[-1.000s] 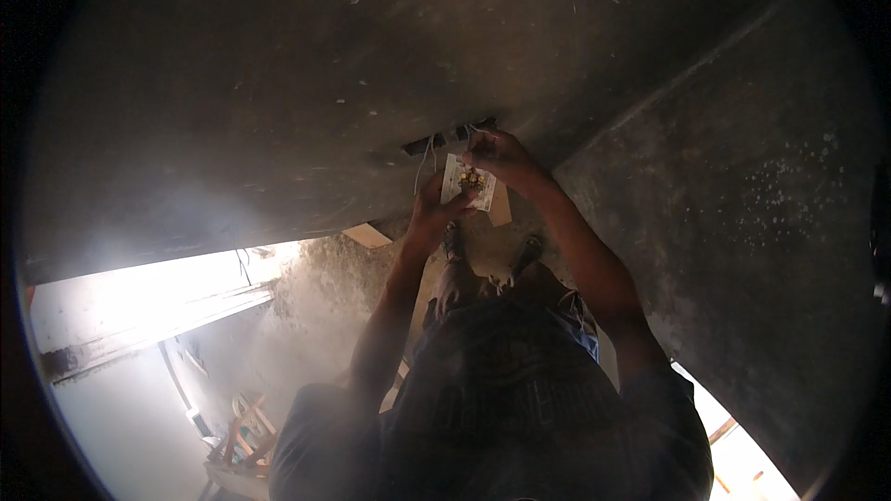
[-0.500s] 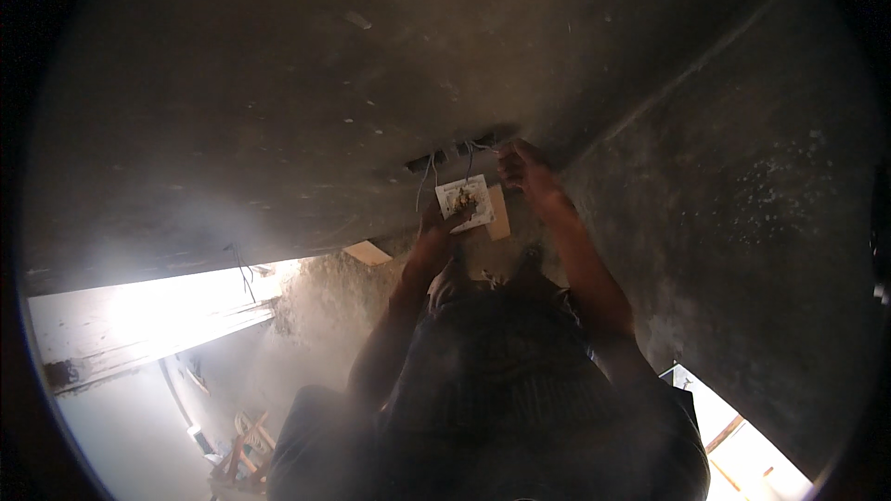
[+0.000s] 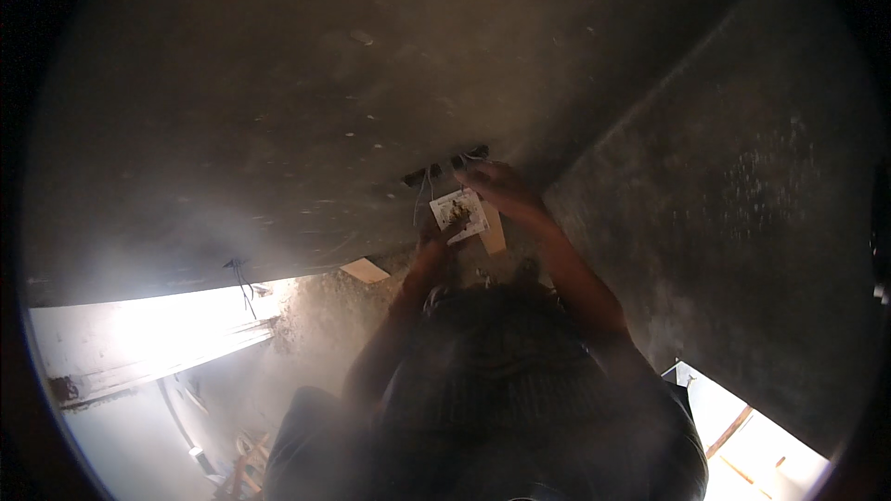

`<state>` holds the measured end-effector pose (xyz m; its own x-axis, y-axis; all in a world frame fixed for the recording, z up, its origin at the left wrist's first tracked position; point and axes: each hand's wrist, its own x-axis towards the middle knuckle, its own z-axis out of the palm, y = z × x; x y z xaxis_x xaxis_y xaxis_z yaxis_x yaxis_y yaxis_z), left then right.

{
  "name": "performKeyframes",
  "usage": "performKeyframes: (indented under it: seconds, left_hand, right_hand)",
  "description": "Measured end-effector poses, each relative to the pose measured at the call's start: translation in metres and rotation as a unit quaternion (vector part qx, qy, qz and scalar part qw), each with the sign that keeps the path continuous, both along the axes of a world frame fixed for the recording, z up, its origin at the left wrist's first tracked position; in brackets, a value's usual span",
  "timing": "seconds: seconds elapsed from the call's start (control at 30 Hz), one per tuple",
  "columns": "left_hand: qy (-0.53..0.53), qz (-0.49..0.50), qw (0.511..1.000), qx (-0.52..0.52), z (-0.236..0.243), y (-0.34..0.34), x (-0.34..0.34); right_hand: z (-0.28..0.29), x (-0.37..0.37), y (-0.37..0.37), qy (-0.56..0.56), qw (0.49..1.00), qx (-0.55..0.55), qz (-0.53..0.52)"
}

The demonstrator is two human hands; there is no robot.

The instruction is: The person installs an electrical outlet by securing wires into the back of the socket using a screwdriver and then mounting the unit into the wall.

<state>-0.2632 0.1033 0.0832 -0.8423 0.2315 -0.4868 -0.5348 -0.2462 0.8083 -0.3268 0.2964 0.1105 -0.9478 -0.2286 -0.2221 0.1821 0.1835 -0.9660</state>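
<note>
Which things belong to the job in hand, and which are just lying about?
Seemingly in the job:
- white square plate, in the left hand
- thin wires from dark wall openings, by the right hand

Apparently lying about:
- tan flat piece left of the hands
- tan strip past the plate
- wooden pieces, lower left

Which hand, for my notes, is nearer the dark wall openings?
Right: the right hand is just below the openings; the left hand, farther below, holds a white plate.

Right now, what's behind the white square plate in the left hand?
Past the right edge of the white square plate, part of a tan board shows. The left hand grips the plate's lower-left side; whatever the plate covers, probably part of that hand, cannot be seen.
</note>
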Motion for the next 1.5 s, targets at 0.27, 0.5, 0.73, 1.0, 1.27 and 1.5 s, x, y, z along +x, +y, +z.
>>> performKeyframes:
  seconds: [0.27, 0.5, 0.73, 1.0, 1.27, 1.5]
  left_hand:
    - [0.041, -0.009, 0.999, -0.01, 0.007, 0.005, 0.0]
    - [0.038, 0.005, 0.998, 0.051, 0.022, 0.017, 0.002]
    - [0.044, 0.018, 0.995, 0.089, 0.024, 0.021, 0.0]
    - [0.032, 0.018, 0.997, 0.068, 0.027, 0.022, -0.001]
    - [0.004, -0.012, 0.996, 0.083, 0.023, 0.014, 0.001]
    - [0.018, -0.103, 0.994, 0.028, 0.03, 0.005, 0.024]
  right_hand:
    - [-0.041, -0.017, 0.005, 0.02, 0.996, -0.081, 0.024]
    - [-0.032, -0.015, -0.001, 0.005, 0.995, -0.094, 0.027]
    - [-0.03, -0.011, -0.002, 0.017, 0.992, -0.122, 0.018]
    - [-0.031, -0.014, 0.001, 0.035, 0.994, -0.102, 0.029]
    - [-0.023, -0.017, 0.005, 0.083, 0.994, -0.064, 0.032]
    - [-0.054, 0.028, 0.043, 0.034, 0.991, -0.124, 0.029]
